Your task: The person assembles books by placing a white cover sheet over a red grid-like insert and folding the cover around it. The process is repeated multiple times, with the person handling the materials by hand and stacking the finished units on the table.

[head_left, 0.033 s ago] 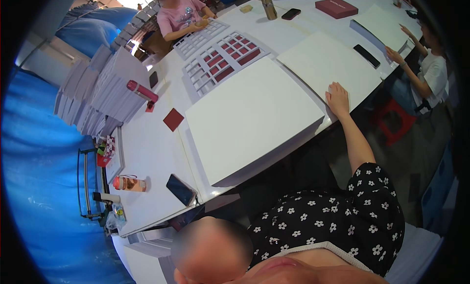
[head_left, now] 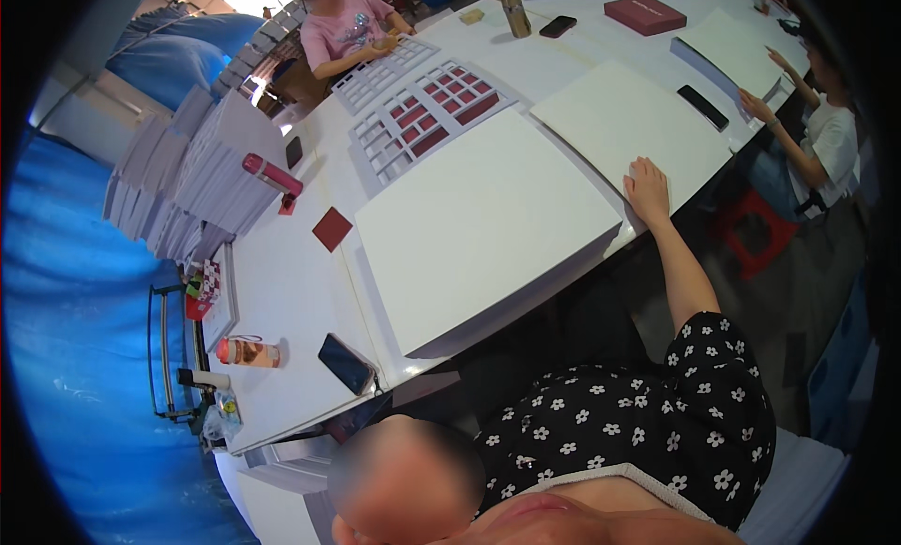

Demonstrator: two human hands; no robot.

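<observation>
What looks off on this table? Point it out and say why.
Nothing looks spilled or clearly damaged. One mild oddity: a dark red square lies loose on the table, left of the big white box. It seems stray because it sits apart from the grey grid tray, where more red shows.

The right hand [head_left: 648,190] rests on the near edge of a white panel [head_left: 619,113]. Just left of the hand lies a white block [head_left: 488,235]; beyond and right, a phone [head_left: 703,107]; farther left, a red square [head_left: 332,230].
</observation>
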